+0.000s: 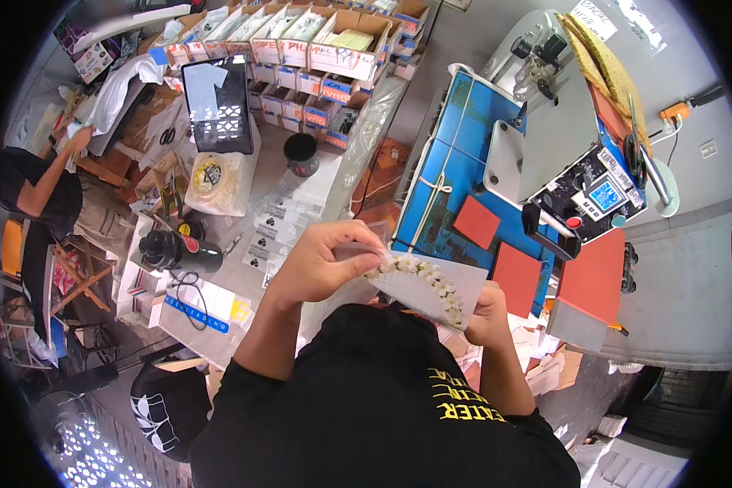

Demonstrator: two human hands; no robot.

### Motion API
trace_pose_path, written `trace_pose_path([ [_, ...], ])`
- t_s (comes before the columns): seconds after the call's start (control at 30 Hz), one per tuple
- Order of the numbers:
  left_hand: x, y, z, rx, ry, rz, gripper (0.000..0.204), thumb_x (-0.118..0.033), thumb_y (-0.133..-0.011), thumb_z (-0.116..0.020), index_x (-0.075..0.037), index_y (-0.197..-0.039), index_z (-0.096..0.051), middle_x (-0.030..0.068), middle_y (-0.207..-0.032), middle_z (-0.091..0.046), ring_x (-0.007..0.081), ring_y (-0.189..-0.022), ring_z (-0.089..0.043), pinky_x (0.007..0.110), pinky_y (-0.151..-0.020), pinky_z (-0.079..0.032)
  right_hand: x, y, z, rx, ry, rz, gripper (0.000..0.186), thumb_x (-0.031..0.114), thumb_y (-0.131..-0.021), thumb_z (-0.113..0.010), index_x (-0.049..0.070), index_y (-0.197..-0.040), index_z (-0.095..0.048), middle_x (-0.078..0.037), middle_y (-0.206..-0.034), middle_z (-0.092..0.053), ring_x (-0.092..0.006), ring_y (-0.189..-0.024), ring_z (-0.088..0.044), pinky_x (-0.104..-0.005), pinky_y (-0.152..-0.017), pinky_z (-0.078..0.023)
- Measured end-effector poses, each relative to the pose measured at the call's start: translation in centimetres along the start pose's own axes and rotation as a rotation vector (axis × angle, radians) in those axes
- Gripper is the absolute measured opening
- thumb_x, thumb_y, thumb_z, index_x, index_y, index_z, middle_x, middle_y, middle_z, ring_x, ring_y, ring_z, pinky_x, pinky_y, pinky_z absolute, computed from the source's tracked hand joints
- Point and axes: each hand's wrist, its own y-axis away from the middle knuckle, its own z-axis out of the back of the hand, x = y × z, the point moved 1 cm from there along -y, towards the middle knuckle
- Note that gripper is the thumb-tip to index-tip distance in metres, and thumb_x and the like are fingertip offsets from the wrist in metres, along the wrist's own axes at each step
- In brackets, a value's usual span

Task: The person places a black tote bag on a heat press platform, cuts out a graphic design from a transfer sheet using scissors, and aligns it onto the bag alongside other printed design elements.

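Head view: the person's two hands are raised in front of the chest, both on a pale sheet (470, 278) bearing an arc of small white-and-yellow flowers (423, 268). The left hand (325, 259) pinches the sheet's left end between thumb and fingers; the right hand (486, 314) grips its right edge, fingers curled. Sheet sits between the hands, tilted, just beyond the black shirt (366, 398) with yellow lettering. Whether the flowers are printed or raised, cannot tell.

Right of the hands, farther off: blue surface (462, 122) with worn patches and a white cord tied across it. Two orange-red pads, one small (476, 221), one larger (518, 278), lie toward its near end. Beyond them, at right, a black control box (600, 195) with a red button.

Left: a bench (267, 175) carries a plastic-wrapped roll (217, 183), a black cup (302, 154) and, closer in, a black bottle (183, 250) lying tilted. A dark glossy panel (218, 106) leans behind the roll. Far side: rows of cardboard boxes (350, 58) packed with flat items.

Far left, a co-worker in black (41, 183) reaches one arm toward white cloth (122, 98); that hand's grip is too small to tell.
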Motion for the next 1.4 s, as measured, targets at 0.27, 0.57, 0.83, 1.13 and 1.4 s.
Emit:
trace_pose_path([
  [0.27, 1.9, -1.8, 2.0, -0.137, 0.419, 0.052, 0.051, -0.020, -0.085, -0.080, 0.000, -0.128, -0.059, 0.0095, -0.113, -0.065, 0.0135, -0.102, -0.064, 0.028, -0.086, -0.051, 1.4, -1.6, -1.7, -0.125, -0.141, -0.017, 0.031, 0.012, -0.090, -0.076, -0.006, -0.113, -0.067, -0.012, -0.112, -0.070, -0.0143, -0.102, -0.065, -0.0295, -0.087, -0.051],
  [0.57, 8.7, -0.7, 1.3, -0.230, 0.282, 0.183, 0.017, -0.012, -0.095, -0.070, -0.003, -0.109, -0.069, 0.0011, -0.089, -0.069, 0.0130, -0.082, -0.064, 0.029, -0.076, -0.051, 5.3, -2.9, 2.2, -0.707, 0.743, 0.373, 0.023, 0.008, -0.082, -0.077, -0.001, -0.101, -0.068, -0.016, -0.101, -0.069, -0.0326, -0.096, -0.063, -0.0408, -0.088, -0.049],
  [0.83, 8.5, -1.7, 10.5, -0.789, -0.018, 0.125, 0.035, -0.010, -0.099, -0.063, 0.006, -0.129, -0.056, 0.0121, -0.126, -0.064, 0.0195, -0.112, -0.061, 0.035, -0.102, -0.045, 3.1, -4.3, 7.8, -0.718, 1.419, 0.034, 0.027, 0.022, -0.085, -0.074, 0.004, -0.073, -0.058, -0.011, -0.068, -0.059, -0.0330, -0.063, -0.058, -0.0431, -0.063, -0.043],
  [1.13, 10.4, -3.0, 10.4, -0.785, -0.206, 0.198, 0.037, -0.013, -0.099, -0.066, 0.008, -0.128, -0.057, 0.0103, -0.121, -0.066, 0.0167, -0.106, -0.061, 0.030, -0.096, -0.046, 2.2, -3.5, 11.1, -0.593, 1.325, 0.209, 0.045, 0.030, -0.080, -0.078, 0.009, -0.055, -0.046, -0.006, -0.051, -0.046, -0.0266, -0.042, -0.045, -0.0348, -0.042, -0.035],
  [1.4, 7.3, -7.8, 10.1, -0.612, -0.353, 0.207, 0.038, -0.010, -0.098, -0.063, 0.005, -0.131, -0.055, 0.0109, -0.119, -0.066, 0.0159, -0.105, -0.061, 0.029, -0.094, -0.046, 1.6, 3.8, 17.2, -0.604, 1.288, 0.003, 0.046, 0.032, -0.081, -0.077, 0.006, -0.055, -0.048, -0.011, -0.051, -0.044, -0.0316, -0.044, -0.045, -0.0410, -0.044, -0.035],
])
